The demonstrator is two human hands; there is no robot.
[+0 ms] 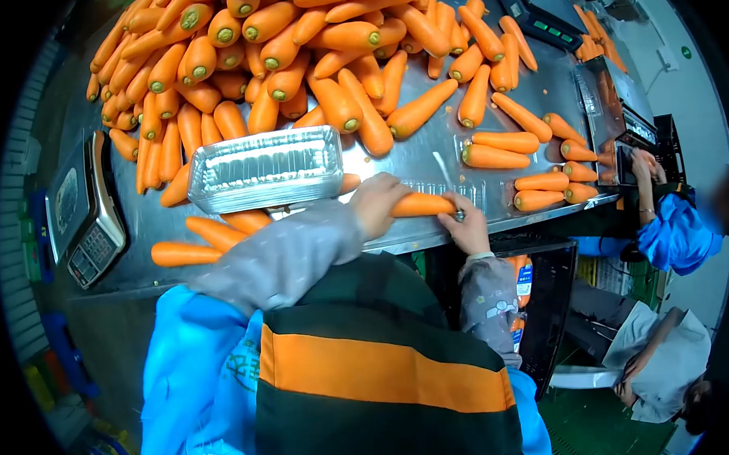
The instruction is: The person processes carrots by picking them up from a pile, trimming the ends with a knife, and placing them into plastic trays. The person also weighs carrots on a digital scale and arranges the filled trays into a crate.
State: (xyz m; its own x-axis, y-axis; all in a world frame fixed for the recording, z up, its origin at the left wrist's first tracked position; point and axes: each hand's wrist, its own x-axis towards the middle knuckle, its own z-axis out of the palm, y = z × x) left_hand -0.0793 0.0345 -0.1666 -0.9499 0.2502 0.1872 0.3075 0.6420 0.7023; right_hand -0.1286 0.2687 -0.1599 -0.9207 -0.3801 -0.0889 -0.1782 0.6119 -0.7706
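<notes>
An orange carrot (422, 205) lies level between my two hands at the front of the metal table. My left hand (377, 204) is closed around its left end. At the other end is my right hand (468, 225), its fingers closed beside the carrot's tip with a small shiny metal tool (459, 215) between them; its kind is too small to tell. Just behind the carrot sits a clear plastic tray (473, 192), partly hidden by it. A stack of clear plastic trays (264, 171) stands left of my left hand.
A large carrot pile (267, 53) covers the back of the table (426, 156). Loose carrots (499, 152) lie at right, others (185, 253) at front left. A scale (87, 215) stands at the left edge. A black crate (547, 301) holds packed carrots. Another person (682, 230) works at right.
</notes>
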